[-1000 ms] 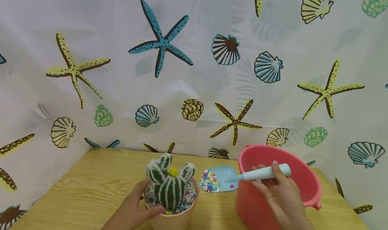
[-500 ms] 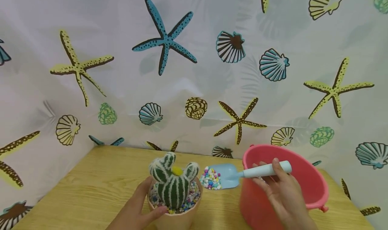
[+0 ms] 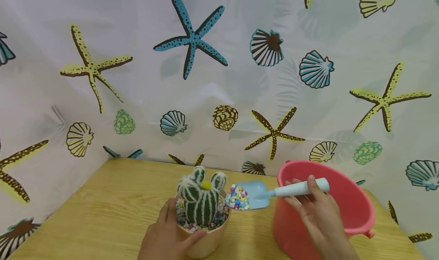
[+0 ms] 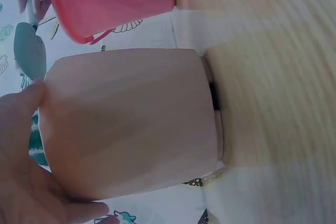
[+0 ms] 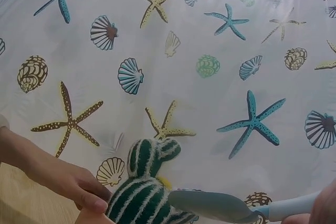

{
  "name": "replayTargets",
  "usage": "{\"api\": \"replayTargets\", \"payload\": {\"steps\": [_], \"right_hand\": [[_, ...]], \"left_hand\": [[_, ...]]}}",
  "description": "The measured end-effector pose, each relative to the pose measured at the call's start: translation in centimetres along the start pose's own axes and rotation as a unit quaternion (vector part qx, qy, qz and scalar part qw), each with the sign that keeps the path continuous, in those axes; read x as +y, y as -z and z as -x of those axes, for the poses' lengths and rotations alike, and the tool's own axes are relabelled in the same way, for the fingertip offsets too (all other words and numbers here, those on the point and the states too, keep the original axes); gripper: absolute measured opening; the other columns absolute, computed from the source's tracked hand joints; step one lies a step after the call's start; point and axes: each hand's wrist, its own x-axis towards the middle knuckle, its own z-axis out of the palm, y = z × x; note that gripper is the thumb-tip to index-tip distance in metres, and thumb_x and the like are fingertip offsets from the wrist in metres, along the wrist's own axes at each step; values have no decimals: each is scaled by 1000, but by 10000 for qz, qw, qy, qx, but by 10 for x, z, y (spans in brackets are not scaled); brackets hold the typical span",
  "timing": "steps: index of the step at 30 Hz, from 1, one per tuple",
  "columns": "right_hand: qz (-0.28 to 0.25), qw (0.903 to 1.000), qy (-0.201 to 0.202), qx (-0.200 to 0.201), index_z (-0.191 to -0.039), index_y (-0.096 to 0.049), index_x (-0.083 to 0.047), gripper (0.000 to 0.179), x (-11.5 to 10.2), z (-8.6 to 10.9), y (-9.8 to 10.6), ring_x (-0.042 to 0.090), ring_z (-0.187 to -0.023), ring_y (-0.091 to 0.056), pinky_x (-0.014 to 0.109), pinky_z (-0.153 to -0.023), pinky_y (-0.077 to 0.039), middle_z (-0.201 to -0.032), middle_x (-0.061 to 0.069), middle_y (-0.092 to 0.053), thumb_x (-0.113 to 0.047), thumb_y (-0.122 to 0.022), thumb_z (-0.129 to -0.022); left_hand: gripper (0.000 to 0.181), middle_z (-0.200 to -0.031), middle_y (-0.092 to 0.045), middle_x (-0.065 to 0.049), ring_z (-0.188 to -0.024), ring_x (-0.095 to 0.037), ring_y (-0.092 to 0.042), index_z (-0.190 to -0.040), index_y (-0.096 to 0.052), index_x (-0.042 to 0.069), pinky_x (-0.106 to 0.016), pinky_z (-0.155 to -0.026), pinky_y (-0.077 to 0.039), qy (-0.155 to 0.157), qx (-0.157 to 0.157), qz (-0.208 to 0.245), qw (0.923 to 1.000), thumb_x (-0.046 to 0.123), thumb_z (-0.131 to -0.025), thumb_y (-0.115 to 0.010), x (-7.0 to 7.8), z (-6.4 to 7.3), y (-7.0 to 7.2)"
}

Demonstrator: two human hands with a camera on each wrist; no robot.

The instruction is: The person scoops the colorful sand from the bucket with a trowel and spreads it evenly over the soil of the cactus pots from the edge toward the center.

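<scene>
My left hand (image 3: pixel 168 229) grips the side of a peach-coloured pot (image 3: pixel 205 243), thumb across its front and fingers at the far left. In the pot, a green knitted cactus (image 3: pixel 201 208) with white stripes and a yellow tuft stands in multicoloured pebbles (image 3: pixel 223 214). The left wrist view shows the pot's smooth wall (image 4: pixel 126 124) and base. My right hand (image 3: pixel 320 216) holds a light blue hand trowel (image 3: pixel 255 195) by its pale handle, thumb on top. Small coloured pebbles (image 3: pixel 237 197) lie heaped on the blade, whose tip overlaps the pot's right rim in the head view.
A pink bucket (image 3: pixel 291 225) stands right of the pot, behind my right hand. Both rest on a wood-grain table (image 3: pixel 113 199). A white sheet (image 3: pixel 226 85) printed with starfish and shells hangs behind and at both sides.
The trowel blade and the pot have come closer, the tip now overlapping the rim. My left hand has shifted right, around the pot's front. The head view has swung slightly left and down.
</scene>
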Motion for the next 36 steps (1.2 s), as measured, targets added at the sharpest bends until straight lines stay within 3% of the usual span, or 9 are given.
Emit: {"api": "replayTargets", "payload": {"steps": [5, 8, 11, 14, 17, 21, 26, 31, 36], "right_hand": [[-164, 9999, -20, -13, -118, -37, -20, 31, -1, -1, -1, 17, -108, -57, 38, -92, -52, -100, 0, -57, -35, -52, -95], [-181, 9998, -34, -12, -118, -37, -21, 31, -1, -1, -2, 18, -108, -58, 38, -92, -51, -101, 0, -56, -35, -52, -95], [-179, 9998, -52, 9, -118, -37, -22, 30, 0, -1, -3, 18, -109, -56, 39, -94, -50, -104, 0, -54, -35, -51, -96], [-190, 9998, -34, 18, -119, -36, -22, 31, 0, -1, -4, 18, -110, -56, 40, -94, -50, -107, 1, -52, -35, -52, -95], [-241, 9997, -3, 51, -121, -37, -22, 36, -2, -2, -4, 19, -110, -57, 40, -94, -50, -108, 1, -52, -35, -55, -93], [-261, 9996, -46, 125, -122, -37, -22, 37, -4, -3, -4, 18, -109, -58, 39, -93, -51, -107, 1, -53, -35, -56, -93], [-313, 9995, -38, 100, -118, -39, -22, 35, -5, -5, -6, 15, -113, -51, 40, -94, -50, -109, 1, -52, -35, -57, -91], [-111, 9999, 5, -15, -116, -38, -21, 31, -1, -6, -11, 14, -115, -47, 40, -95, -49, -111, 0, -49, -36, -54, -94], [217, 9996, 155, -123, -113, -36, -20, 24, 2, -6, -13, 14, -112, -49, 39, -97, -48, -109, -1, -50, -35, -48, -98]], "left_hand": [[109, -145, -35, -22, -116, -43, -53, -148, -23, 5, -57, -91, -46, -279, -400, 796, 9956, 66, -72, -69, -8, -9, 9], [106, -150, -30, -20, -131, -42, -41, -151, -20, 11, -58, -101, -40, -689, -860, 1423, 9837, 56, -73, -75, -23, -19, 17], [105, -154, -24, -19, -138, -41, -31, -152, -18, 14, -60, -105, -34, -936, -1167, 1676, 9744, 52, -74, -76, -36, -25, 22], [106, -154, -26, -18, -138, -41, -31, -152, -19, 14, -59, -106, -34, -1025, -1106, 1485, 9773, 57, -73, -74, -40, -25, 23], [109, -153, -29, -19, -134, -42, -38, -152, -20, 10, -60, -103, -36, -873, -884, 906, 9881, 66, -72, -69, -33, -22, 21], [114, -150, -34, -23, -123, -46, -48, -150, -21, 3, -65, -95, -39, -474, -556, 89, 9973, 76, -71, -61, -16, -13, 14], [121, -148, -35, -26, -120, -45, -51, -148, -22, 0, -69, -90, -37, 62, -358, -297, 9989, 84, -68, -54, -1, -6, 5], [115, -150, -31, -25, -126, -46, -45, -149, -21, 2, -67, -94, -38, -230, -492, 281, 9981, 73, -70, -65, -7, -9, 9], [114, -154, -20, -26, -134, -49, -33, -152, -17, 2, -62, -102, -36, -550, -899, 972, 9897, 61, -72, -73, -14, -20, 14]]}}
